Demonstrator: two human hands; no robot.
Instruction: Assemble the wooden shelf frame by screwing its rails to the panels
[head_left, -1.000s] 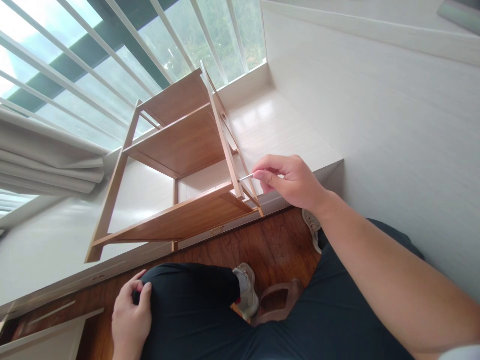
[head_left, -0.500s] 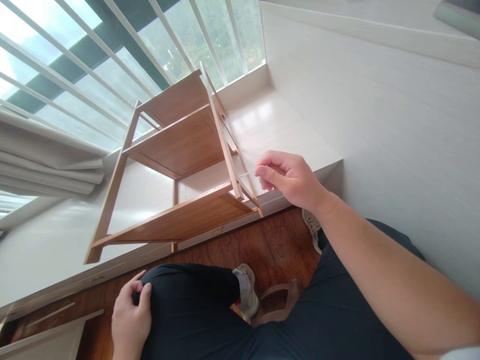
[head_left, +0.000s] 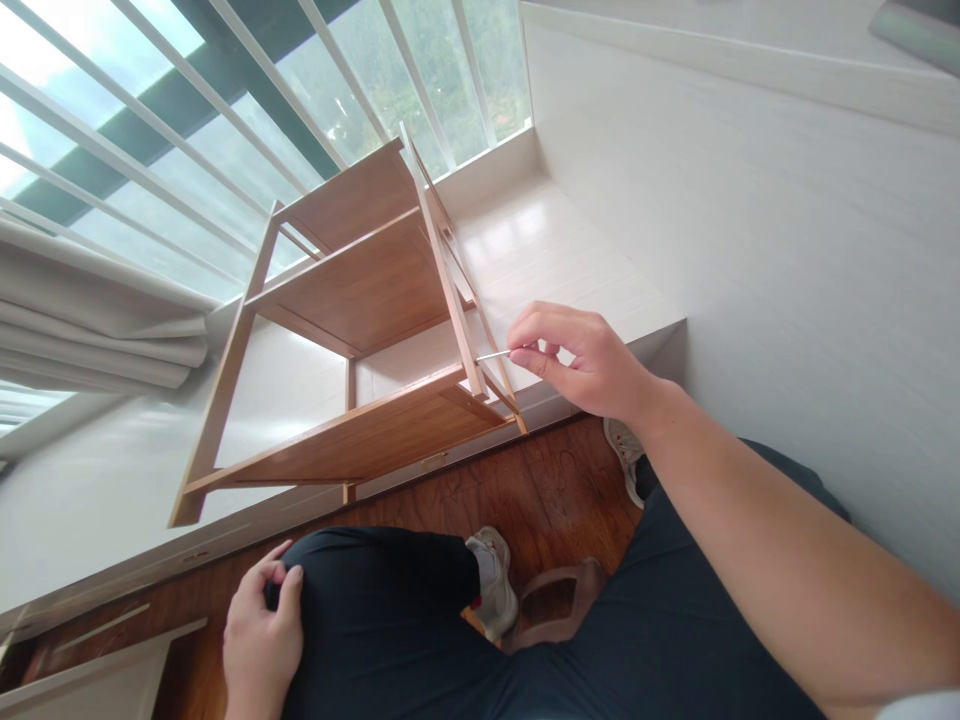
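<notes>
The right hand [head_left: 581,360] is pinching one thin silver metal key [head_left: 493,354] against the three-shelf light wooden rack [head_left: 360,300]; the left hand [head_left: 259,635], fingers curled, is gripping one dark-trousered knee [head_left: 375,590] below the rack.

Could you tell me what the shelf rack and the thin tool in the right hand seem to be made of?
The shelf rack looks like light wood, perhaps bamboo: tan boards with visible grain and a smooth matte finish. The thin tool, pinched by the right hand, looks like metal: slim, silvery, glinting.
</notes>
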